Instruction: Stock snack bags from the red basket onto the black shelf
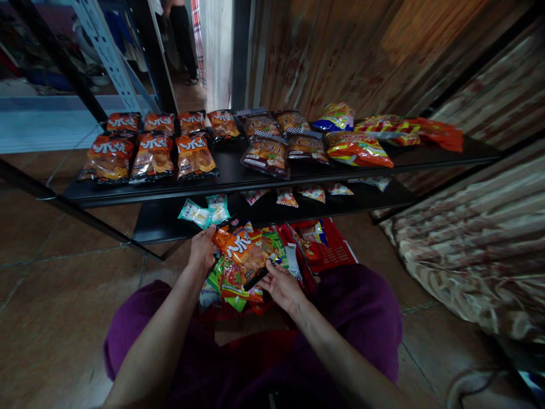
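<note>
Between my hands is an orange and black snack bag [240, 253], tilted, its printed front facing up. At its upper left edge, my left hand [203, 250] grips the bag. The thumb and fingers of my right hand [280, 285] pinch its lower right corner. Under the bag, a red basket [336, 250] holds several colourful snack packets, including a green packet [272, 244]; the held bag hides part of them. Matching orange and black bags [153, 153] lie in two rows on the left of the upper shelf [230, 179].
Brown snack bags [266, 150] and red-yellow bags [360, 149] fill the middle and right of the upper shelf. Small teal packets [196, 213] and white-red packets [313, 193] sit on the lower shelf [157, 221]. A curtain [468, 244] hangs at right. A person [182, 40] stands far behind.
</note>
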{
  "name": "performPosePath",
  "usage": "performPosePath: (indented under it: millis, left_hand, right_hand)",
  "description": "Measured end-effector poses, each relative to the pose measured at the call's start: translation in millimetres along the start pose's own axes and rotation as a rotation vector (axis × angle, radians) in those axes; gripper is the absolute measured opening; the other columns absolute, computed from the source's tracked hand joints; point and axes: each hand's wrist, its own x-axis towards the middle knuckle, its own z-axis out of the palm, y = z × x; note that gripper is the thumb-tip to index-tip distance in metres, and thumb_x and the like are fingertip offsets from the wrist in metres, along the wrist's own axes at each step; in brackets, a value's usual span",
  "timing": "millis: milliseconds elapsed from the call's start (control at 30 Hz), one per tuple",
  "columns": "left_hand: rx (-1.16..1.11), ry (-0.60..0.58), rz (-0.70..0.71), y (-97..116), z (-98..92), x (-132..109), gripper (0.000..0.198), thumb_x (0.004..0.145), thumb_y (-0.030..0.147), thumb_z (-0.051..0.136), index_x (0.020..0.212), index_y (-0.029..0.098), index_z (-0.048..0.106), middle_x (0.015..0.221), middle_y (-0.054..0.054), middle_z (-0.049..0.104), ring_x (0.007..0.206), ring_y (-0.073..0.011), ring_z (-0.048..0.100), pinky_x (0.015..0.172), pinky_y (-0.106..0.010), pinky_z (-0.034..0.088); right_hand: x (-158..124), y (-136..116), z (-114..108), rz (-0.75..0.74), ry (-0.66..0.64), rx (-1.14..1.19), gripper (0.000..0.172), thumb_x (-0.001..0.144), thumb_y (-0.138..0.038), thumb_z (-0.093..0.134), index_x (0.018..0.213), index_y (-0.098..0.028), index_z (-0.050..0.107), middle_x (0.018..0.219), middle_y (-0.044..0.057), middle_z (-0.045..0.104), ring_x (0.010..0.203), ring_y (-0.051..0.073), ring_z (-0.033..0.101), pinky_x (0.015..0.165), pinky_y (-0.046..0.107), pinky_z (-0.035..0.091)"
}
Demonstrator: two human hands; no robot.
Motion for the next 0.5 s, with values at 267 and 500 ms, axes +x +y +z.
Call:
performPosePath:
  millis: [267, 500]
  left_hand:
    - [0.201, -0.187, 0.015, 11.6, -6.2, -1.4, 0.037, 0.053, 0.035, 0.083, 0.079, 0.013, 0.069, 0.069, -0.003, 0.069, 0.055, -0.0126, 0.061, 0.050, -0.021, 0.045]
    - [0.281, -0.197, 0.101, 13.4, -6.4, -7.1, 0.031, 0.054, 0.041, 0.082, 0.062, 0.014, 0.068, 0.059, -0.001, 0.065, 0.052, -0.0099, 0.056, 0.050, -0.020, 0.043]
  right_hand:
    - [-12.8, -4.3, -0.1, -0.154, 0.012, -0.141, 0.037, 0.056, -0.043, 0.084, 0.079, -0.021, 0.067, 0.075, 0.000, 0.071, 0.062, 0.014, 0.065, 0.060, 0.030, 0.055]
    - [-15.1, -1.2, -3.7, -0.219, 0.032, -0.216, 0.044, 0.054, -0.049, 0.083, 0.086, -0.021, 0.073, 0.079, 0.000, 0.071, 0.064, 0.011, 0.062, 0.060, 0.025, 0.054]
